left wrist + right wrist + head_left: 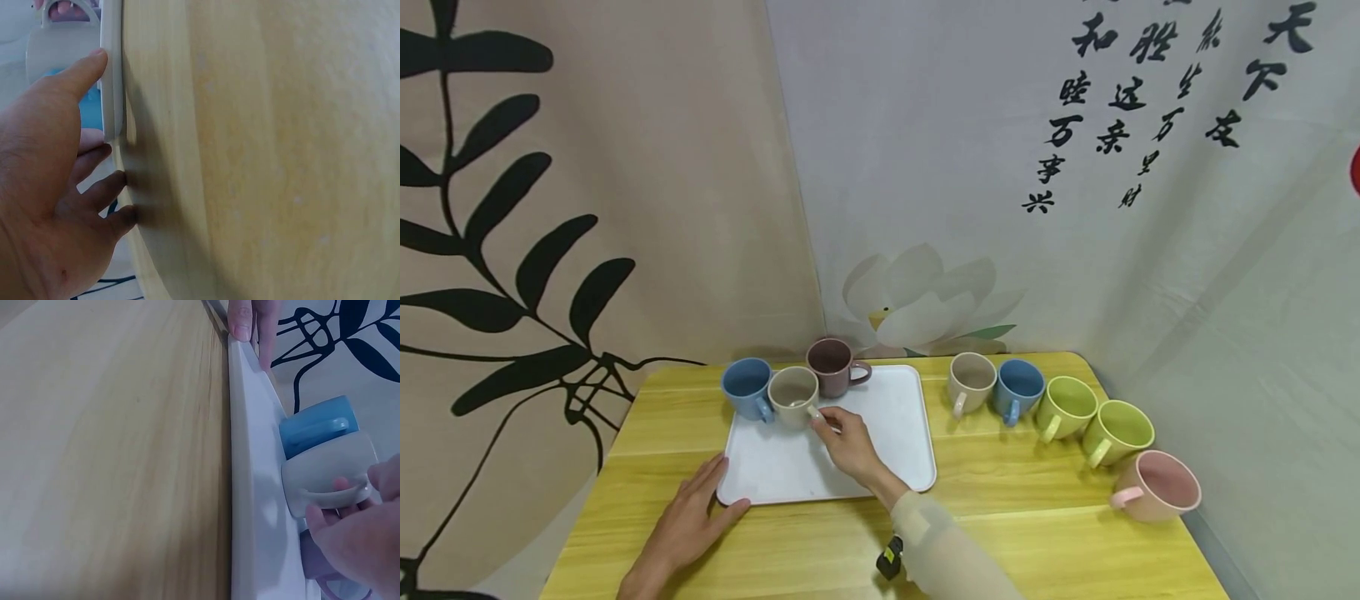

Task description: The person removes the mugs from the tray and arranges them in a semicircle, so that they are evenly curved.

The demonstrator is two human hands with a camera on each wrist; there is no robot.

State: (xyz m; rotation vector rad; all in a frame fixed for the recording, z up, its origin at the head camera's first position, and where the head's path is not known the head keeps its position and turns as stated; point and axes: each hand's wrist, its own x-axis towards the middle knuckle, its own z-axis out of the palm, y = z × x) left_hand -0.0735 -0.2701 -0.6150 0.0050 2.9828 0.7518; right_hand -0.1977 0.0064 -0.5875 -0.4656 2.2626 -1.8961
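Observation:
A white tray (880,450) lies on the wooden table. On its back left part a blue mug (747,390), a beige mug (793,398) and a purplish-brown mug (831,368) stand close together. My right hand (850,446) pinches the handle of the beige mug between thumb and fingers, as the right wrist view also shows on that mug (325,469). At the tray's front left corner rests my left hand (688,521), its fingers stretched along the left edge and its thumb at the front edge. In the left wrist view the left thumb (87,72) lies against the tray rim.
Right of the tray, a curved row runs toward the front right: a beige mug (972,382), a blue mug (1018,390), two green mugs (1066,404) and a pink mug (1157,486). A patterned curtain (962,208) hangs behind the table (1000,533).

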